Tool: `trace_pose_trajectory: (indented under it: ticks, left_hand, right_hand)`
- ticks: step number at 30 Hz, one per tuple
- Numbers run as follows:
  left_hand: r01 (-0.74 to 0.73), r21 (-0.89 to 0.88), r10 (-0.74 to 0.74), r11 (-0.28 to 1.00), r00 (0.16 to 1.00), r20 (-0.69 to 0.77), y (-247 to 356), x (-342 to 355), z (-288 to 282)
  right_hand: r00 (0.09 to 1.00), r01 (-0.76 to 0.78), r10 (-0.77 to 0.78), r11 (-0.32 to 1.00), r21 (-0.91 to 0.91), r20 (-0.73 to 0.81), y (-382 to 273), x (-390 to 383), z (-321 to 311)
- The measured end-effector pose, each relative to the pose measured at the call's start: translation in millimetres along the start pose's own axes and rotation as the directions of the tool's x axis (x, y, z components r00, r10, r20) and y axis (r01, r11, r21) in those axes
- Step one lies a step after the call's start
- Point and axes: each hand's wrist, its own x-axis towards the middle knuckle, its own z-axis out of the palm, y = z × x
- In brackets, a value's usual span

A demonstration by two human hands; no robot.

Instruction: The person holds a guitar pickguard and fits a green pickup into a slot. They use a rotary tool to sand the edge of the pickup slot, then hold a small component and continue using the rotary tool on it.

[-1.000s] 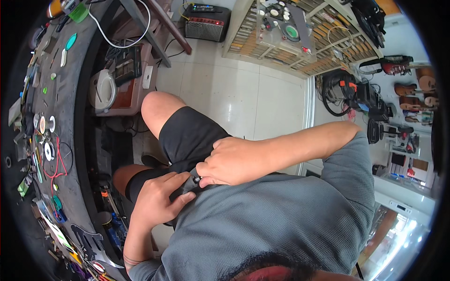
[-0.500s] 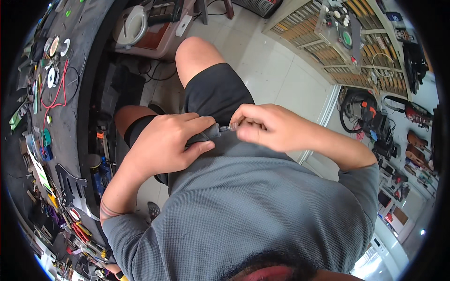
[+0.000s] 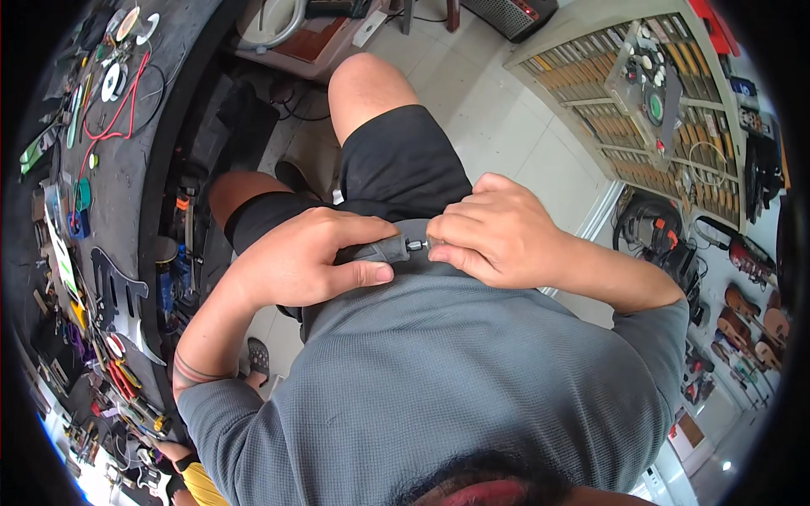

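A grey rotary tool [image 3: 390, 250] lies across my lap, close to my shirt, its nose pointing right. My left hand [image 3: 308, 253] is wrapped round its body, thumb on the near side and fingers over the top. A short metal collet [image 3: 416, 245] sticks out of the nose. Just beyond it, the thumb and curled fingers of my right hand [image 3: 498, 232] pinch together at the tool's tip. Whatever small piece lies between those fingertips is mostly hidden. The rear of the tool is covered by my left palm.
Along the left runs a dark workbench [image 3: 118, 194] with red wire [image 3: 126, 114], a black pickguard [image 3: 118, 287], spools and pliers. A drawer rack [image 3: 582, 93] stands far right, a black-and-orange machine [image 3: 662, 228] below it. Someone in yellow [image 3: 201, 485] is at lower left.
My right fingers have curled in more around the tool's tip. The tool has tilted slightly, showing more of its grey nose. The whole view has shifted a little.
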Motion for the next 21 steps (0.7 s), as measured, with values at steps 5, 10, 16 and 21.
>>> trace_pose_trajectory:
  ticks: [5,10,16,21]
  left_hand:
    - [0.003,-0.112,0.001,0.994,0.999,0.034,-10.2,-1.0,2.1]
    - [-0.1,0.147,0.111,0.984,0.992,-0.065,-6.8,1.3,8.2]
    - [0.012,0.492,0.044,0.871,0.994,-0.101,16.4,0.6,14.0]
    - [-0.108,0.124,0.121,0.986,0.987,-0.102,-12.3,-6.3,16.2]
  right_hand:
    - [0.996,0.08,-0.085,0.986,-0.146,-0.026,-1.4,-2.9,-2.8]
    - [0.999,-0.013,0.014,1.0,0.028,-0.042,6.0,-3.7,3.4]
    - [0.56,-0.824,0.301,0.305,0.478,0.772,7.5,10.5,-0.9]
    - [0.975,-0.18,0.145,0.96,0.214,0.167,-3.5,-3.3,8.8]
